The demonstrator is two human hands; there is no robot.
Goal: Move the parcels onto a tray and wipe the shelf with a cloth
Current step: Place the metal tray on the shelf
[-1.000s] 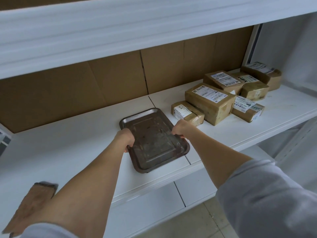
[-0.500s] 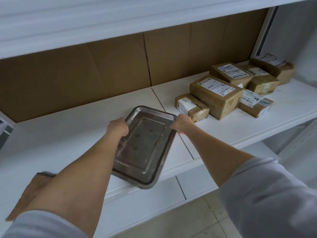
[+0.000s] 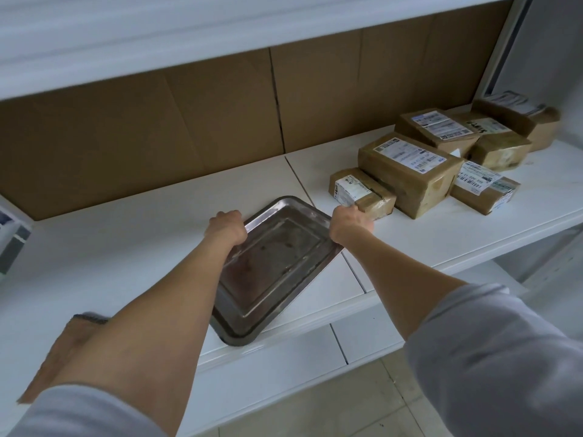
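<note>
Tray (image 3: 271,279) gripped by left hand (image 3: 226,231) and right hand (image 3: 350,228), fingers curled round opposite rims, near corner overhanging shelf (image 3: 126,247), parcels (image 3: 410,171) just right.

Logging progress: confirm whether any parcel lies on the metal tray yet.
No: the rectangular steel tray is bare inside; brown taped parcels sit on the white shelf.

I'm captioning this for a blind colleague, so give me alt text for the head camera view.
The left hand and right hand grip opposite edges of an empty metal tray, its near corner at the front edge of a white shelf. Labelled brown parcels cluster on the shelf to the right; a brown cloth lies near left.
</note>
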